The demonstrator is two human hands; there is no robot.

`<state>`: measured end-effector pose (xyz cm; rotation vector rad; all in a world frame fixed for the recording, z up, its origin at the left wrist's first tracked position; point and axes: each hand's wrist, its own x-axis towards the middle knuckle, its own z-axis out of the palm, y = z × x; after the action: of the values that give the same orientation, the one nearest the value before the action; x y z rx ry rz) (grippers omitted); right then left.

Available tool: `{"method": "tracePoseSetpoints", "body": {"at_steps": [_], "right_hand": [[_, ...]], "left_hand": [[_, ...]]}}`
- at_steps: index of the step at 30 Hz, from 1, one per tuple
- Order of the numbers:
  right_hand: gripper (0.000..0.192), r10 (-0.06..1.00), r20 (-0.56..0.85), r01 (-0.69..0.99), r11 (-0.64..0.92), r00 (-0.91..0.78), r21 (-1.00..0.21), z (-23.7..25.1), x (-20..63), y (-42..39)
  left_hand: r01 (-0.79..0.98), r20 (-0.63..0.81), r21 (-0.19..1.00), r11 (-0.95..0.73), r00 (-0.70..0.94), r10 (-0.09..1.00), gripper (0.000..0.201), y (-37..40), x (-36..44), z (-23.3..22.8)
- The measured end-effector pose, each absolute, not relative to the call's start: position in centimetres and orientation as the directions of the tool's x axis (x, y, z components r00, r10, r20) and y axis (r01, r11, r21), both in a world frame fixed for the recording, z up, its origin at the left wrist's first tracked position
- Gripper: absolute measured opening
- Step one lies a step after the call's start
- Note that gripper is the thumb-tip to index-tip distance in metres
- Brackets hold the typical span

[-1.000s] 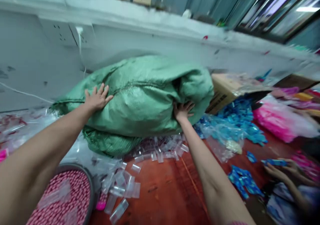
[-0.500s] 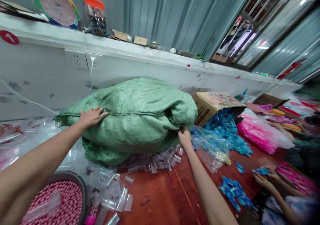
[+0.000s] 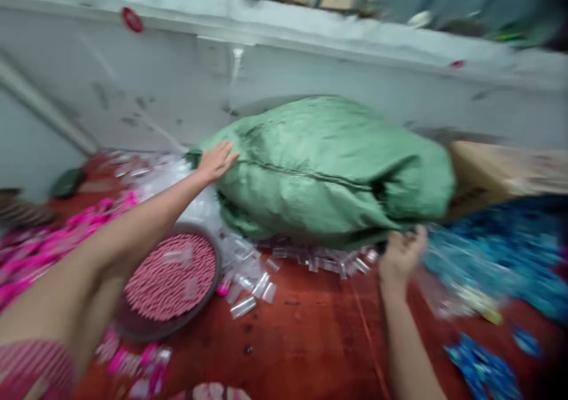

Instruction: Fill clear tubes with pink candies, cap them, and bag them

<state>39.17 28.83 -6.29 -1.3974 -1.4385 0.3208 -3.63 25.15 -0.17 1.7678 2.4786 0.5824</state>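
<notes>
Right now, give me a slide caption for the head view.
Left hand rests flat on a green sack; right hand grips its lower edge, above clear tubes scattered on the red floor.

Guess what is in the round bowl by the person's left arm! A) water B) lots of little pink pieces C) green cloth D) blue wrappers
B: the round bowl is filled with little pink pieces, with a few clear bits lying on top, and it sits on the red surface just under the left arm, whose left hand rests on the big green sack.
</notes>
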Motion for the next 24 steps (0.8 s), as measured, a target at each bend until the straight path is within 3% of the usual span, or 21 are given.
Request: {"method": "tracePoseSetpoints", "body": {"at_steps": [3,5,8,10,12,15,18,21,24], "right_hand": [[0.052,0.809,0.521,0.588,0.289,0.273,-0.756,-8.3,37.9,24.8],[0.053,0.885,0.404,0.563,0.217,0.230,-0.797,-11.1,36.7,21.3],[0.053,0.991,0.116,0.433,0.134,-0.069,-0.891,-16.7,34.0,15.6],[0.050,0.948,-0.071,0.353,0.045,-0.309,-0.934,-20.0,31.3,12.3],[0.048,0.866,-0.168,0.316,-0.012,-0.472,-0.949,-22.1,28.2,9.9],[0.054,0.757,-0.221,0.273,-0.059,-0.615,-0.960,-22.8,23.2,8.0],[0.063,0.740,-0.238,0.285,-0.065,-0.629,-0.956,-22.6,19.2,7.3],[0.066,0.758,-0.255,0.334,-0.052,-0.601,-0.941,-23.0,16.8,6.8],[0.065,0.806,-0.229,0.376,-0.009,-0.546,-0.927,-23.4,15.9,6.1]], "left_hand": [[0.872,0.265,0.416,0.256,-0.386,0.883,0.057,18.4,-4.8,1.5],[0.841,0.296,0.446,0.306,-0.461,0.837,0.057,12.0,-5.6,1.4],[0.702,0.255,0.525,0.481,-0.669,0.698,0.057,1.3,-6.2,-1.4],[0.517,0.143,0.571,0.638,-0.828,0.543,0.057,-4.9,-6.5,-5.0],[0.368,-0.021,0.570,0.735,-0.888,0.460,0.058,-9.4,-6.6,-8.8],[0.288,-0.142,0.511,0.810,-0.901,0.410,0.060,-13.0,-6.4,-13.6],[0.277,-0.169,0.491,0.826,-0.900,0.402,0.056,-14.0,-6.5,-16.5],[0.266,-0.203,0.578,0.771,-0.868,0.452,0.054,-14.0,-7.3,-18.6],[0.069,-0.380,0.734,0.676,-0.783,0.493,0.056,-14.0,-8.3,-20.8]]}}
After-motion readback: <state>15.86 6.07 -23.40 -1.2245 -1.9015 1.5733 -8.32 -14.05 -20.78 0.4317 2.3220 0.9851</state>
